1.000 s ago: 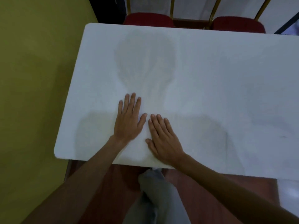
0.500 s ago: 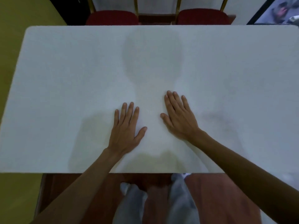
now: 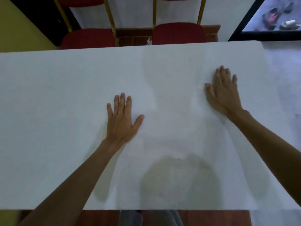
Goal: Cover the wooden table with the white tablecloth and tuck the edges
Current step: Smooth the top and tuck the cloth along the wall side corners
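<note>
Right grip point(image 3: 223, 93) has slid rightward; left grip point(image 3: 121, 121) unmoved. Both released, palms flat on one white fabric tablecloth point(image 3: 57, 95) covering the surface. Two red-cushioned chairs point(image 3: 88, 38) point(image 3: 178, 33) behind.

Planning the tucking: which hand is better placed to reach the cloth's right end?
Likely right. The right hand lies flat on the white tablecloth close to its right end; the left hand rests near the middle.

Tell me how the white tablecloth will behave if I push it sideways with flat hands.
Probably thin and floppy: the white tablecloth seems to hang down at its right end and shows faint ripples between the left hand and right hand. It would likely slide and bunch, not shift as a stiff sheet.
</note>
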Demonstrator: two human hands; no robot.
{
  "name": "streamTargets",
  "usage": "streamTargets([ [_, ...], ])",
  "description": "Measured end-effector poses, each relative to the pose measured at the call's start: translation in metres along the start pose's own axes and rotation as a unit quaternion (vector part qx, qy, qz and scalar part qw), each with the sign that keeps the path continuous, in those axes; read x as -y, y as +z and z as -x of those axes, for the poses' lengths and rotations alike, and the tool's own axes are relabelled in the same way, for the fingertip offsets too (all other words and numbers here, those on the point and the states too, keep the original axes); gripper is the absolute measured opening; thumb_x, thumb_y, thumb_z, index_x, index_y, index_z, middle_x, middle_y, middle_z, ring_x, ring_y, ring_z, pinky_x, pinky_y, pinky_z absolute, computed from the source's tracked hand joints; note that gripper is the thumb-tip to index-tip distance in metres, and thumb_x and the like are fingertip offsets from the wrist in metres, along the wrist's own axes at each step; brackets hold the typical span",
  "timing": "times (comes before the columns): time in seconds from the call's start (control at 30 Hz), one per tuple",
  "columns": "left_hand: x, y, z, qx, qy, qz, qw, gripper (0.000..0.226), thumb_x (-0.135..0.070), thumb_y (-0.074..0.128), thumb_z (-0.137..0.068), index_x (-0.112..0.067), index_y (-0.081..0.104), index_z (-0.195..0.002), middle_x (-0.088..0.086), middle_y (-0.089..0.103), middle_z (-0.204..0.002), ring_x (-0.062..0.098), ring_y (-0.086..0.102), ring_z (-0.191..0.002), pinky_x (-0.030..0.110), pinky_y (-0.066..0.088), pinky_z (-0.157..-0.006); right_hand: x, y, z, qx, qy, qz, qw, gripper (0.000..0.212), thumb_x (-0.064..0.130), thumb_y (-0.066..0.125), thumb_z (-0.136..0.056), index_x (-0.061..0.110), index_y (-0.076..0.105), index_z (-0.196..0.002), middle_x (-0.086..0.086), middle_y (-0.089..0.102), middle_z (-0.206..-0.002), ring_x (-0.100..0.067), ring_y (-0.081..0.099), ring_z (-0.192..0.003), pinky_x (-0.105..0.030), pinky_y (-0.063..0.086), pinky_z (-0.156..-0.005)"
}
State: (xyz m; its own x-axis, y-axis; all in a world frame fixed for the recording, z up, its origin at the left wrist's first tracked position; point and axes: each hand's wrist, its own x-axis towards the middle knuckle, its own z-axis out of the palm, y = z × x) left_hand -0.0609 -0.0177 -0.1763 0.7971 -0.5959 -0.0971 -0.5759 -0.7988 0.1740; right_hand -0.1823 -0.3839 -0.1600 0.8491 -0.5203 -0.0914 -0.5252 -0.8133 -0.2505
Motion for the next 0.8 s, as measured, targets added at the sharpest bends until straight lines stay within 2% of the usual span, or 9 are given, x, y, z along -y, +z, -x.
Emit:
streamTargets([
  [0.1,0.016,-0.009,0.000,-0.036,-0.058,0.006,0.998,0.079,-0.059,0.034,-0.097,-0.010,0.022,-0.157,0.018,0.016,-0.166,0.038,0.010,-0.154,0.060,0.011,-0.123,0.093,0.033,0.026,0.003,-0.234,0.017,0.972,0.069,0.044,0.025,-0.107,-0.004,0.027,-0.156,-0.024,0.025,-0.164,-0.040,0.023,-0.153,-0.058,0.014,-0.125],
  [0.17,0.041,-0.018,0.000,-0.045,-0.135,0.012,0.990,0.082,-0.064,0.028,-0.096,-0.011,0.020,-0.158,0.018,0.014,-0.166,0.039,0.008,-0.154,0.060,0.007,-0.123,0.154,0.058,0.059,0.007,-0.387,0.016,0.922,0.066,0.043,0.029,-0.107,-0.003,0.031,-0.155,-0.023,0.029,-0.163,-0.040,0.025,-0.153,-0.059,0.017,-0.124],
  [0.23,0.070,-0.025,0.004,-0.036,-0.194,0.027,0.980,0.086,-0.069,0.021,-0.094,-0.012,0.017,-0.159,0.018,0.011,-0.167,0.039,0.004,-0.154,0.060,0.004,-0.123,0.206,0.078,0.095,0.035,-0.515,0.012,0.856,0.068,0.046,0.032,-0.107,0.000,0.029,-0.157,-0.021,0.027,-0.164,-0.037,0.020,-0.155,-0.058,0.011,-0.125],
  [0.3,0.092,-0.028,0.011,-0.028,-0.192,0.012,0.981,0.084,-0.068,0.017,-0.095,-0.014,0.015,-0.159,0.016,0.009,-0.167,0.039,0.003,-0.154,0.062,0.004,-0.123,0.242,0.091,0.118,0.060,-0.605,0.022,0.794,0.071,0.051,0.034,-0.107,0.003,0.029,-0.158,-0.018,0.028,-0.165,-0.034,0.017,-0.156,-0.056,0.006,-0.126],
  [0.37,0.104,-0.027,0.015,-0.020,-0.173,-0.014,0.985,0.077,-0.065,0.020,-0.099,-0.016,0.014,-0.159,0.014,0.009,-0.168,0.038,0.002,-0.154,0.061,0.003,-0.122,0.258,0.101,0.114,0.069,-0.640,0.025,0.764,0.070,0.052,0.034,-0.106,0.005,0.032,-0.158,-0.016,0.031,-0.164,-0.034,0.018,-0.156,-0.056,0.007,-0.126],
  [0.53,0.127,-0.031,0.006,-0.022,-0.221,0.025,0.975,0.068,-0.059,0.025,-0.102,-0.019,0.020,-0.157,0.018,0.007,-0.167,0.039,-0.001,-0.154,0.062,0.001,-0.122,0.244,0.099,0.017,0.075,-0.598,0.045,0.797,0.066,0.050,0.030,-0.106,0.004,0.041,-0.154,-0.018,0.037,-0.161,-0.034,0.032,-0.151,-0.057,0.016,-0.125],
  [0.6,0.137,-0.033,0.007,-0.027,-0.213,0.028,0.976,0.068,-0.060,0.025,-0.102,-0.019,0.023,-0.156,0.018,0.010,-0.166,0.040,0.001,-0.154,0.063,0.003,-0.122,0.222,0.080,-0.046,0.082,-0.557,0.074,0.823,0.067,0.051,0.025,-0.107,0.008,0.032,-0.158,-0.014,0.029,-0.165,-0.029,0.025,-0.154,-0.053,0.013,-0.126],
  [0.7,0.136,-0.031,0.013,-0.038,-0.175,0.012,0.984,0.071,-0.062,0.028,-0.101,-0.017,0.025,-0.156,0.019,0.013,-0.165,0.041,0.005,-0.153,0.063,0.006,-0.121,0.184,0.043,-0.134,0.089,-0.408,0.110,0.902,0.069,0.056,0.011,-0.106,0.019,0.006,-0.164,-0.006,0.006,-0.171,-0.024,0.006,-0.159,-0.050,0.003,-0.127],
  [0.8,0.125,-0.025,0.019,-0.031,-0.149,0.015,0.988,0.076,-0.065,0.027,-0.100,-0.016,0.019,-0.158,0.017,0.009,-0.167,0.037,0.001,-0.154,0.060,0.004,-0.123,0.156,0.017,-0.179,0.079,-0.190,0.097,0.974,0.076,0.059,0.009,-0.103,0.012,0.005,-0.163,-0.011,0.003,-0.171,-0.031,0.003,-0.158,-0.055,0.002,-0.125],
])
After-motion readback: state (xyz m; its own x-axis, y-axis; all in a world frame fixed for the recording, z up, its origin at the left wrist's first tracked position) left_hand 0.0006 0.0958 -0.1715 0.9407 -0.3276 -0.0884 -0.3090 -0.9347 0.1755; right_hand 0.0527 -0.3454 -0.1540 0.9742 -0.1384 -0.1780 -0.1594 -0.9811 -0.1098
